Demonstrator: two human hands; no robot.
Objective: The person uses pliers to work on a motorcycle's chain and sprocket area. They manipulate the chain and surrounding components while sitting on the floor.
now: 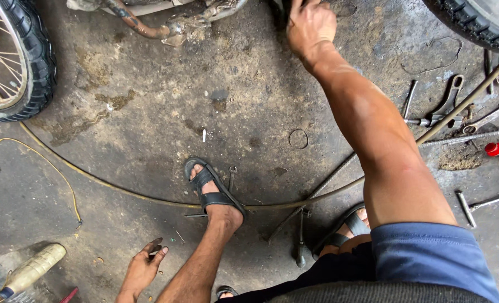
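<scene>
Two hands busy | right hand [310,25] reaches under motorcycle, fingers hidden, cannot tell | left hand [143,268] fingers spread, bracing on floor [148,129] for balance

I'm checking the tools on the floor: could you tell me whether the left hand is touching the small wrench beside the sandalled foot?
Apart. The head view shows the left hand low near the floor, with bare concrete between it and the small wrench, which lies further up beside the sandalled foot.
</scene>
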